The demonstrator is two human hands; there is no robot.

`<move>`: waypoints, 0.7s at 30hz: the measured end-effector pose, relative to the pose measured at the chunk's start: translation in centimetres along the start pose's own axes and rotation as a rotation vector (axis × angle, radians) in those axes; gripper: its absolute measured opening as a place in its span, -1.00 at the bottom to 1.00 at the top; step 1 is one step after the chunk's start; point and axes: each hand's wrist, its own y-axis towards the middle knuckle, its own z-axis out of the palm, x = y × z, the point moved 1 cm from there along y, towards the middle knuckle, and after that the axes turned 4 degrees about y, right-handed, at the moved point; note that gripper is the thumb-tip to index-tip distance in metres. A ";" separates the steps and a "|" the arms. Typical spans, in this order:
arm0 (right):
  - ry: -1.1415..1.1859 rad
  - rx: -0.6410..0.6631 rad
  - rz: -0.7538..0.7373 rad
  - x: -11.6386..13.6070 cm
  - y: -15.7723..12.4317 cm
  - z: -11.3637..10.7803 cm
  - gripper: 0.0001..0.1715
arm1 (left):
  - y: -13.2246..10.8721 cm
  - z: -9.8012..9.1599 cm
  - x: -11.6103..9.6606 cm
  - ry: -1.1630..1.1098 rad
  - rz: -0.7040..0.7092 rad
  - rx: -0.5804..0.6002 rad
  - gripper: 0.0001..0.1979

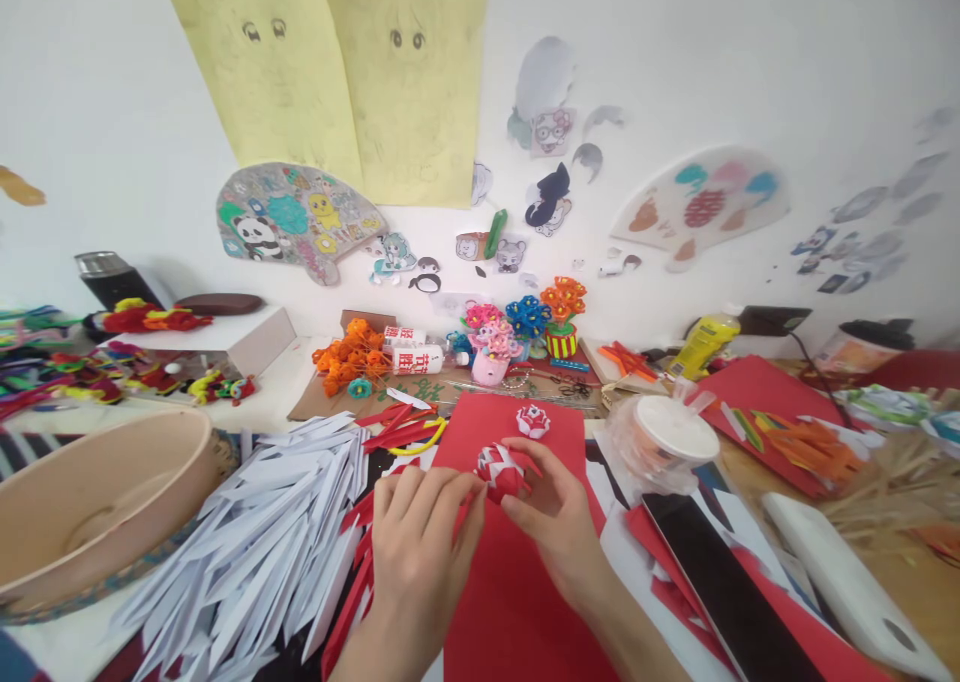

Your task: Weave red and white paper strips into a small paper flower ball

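Okay, red-and-white paper flower [496, 470] sits right between my two hands, over the red sheet [487, 592]; can't tell if its underside touches the sheet. Right hand [559, 527]: thumb and index finger curve apart around the flower, index tip on its upper right edge, thumb tip at its lower right, so these fingers have hold of it. Left hand [420, 547]: fingers curled, thumb and index tips drawn nearly together at the flower's left edge; can't tell if they pinch a petal or only touch it. Smaller paper flower [533, 421] lies just beyond on the same sheet, apart from my fingers. Heap of folded white paper pieces [262, 542] to my left, tan basin [176, 472] past it at the edge of view. Black slab [727, 582] and white slab [844, 572] to my right. White-lidded tub [671, 432] stands beyond the black slab. Orange flowers [349, 355] at the back of the table.
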 end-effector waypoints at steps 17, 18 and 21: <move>-0.067 -0.161 -0.125 -0.8 -0.3 -0.3 -0.46 | -0.6 0.1 -1.0 -0.117 -0.013 -0.107 -0.82; -0.071 -0.159 -0.129 -0.9 -0.3 -0.3 -0.47 | -0.7 0.2 -0.9 -0.128 -0.027 -0.089 -0.81; -0.064 -0.148 -0.127 -0.8 -0.4 -0.3 -0.49 | -0.8 0.4 -0.6 -0.163 -0.071 -0.026 -0.81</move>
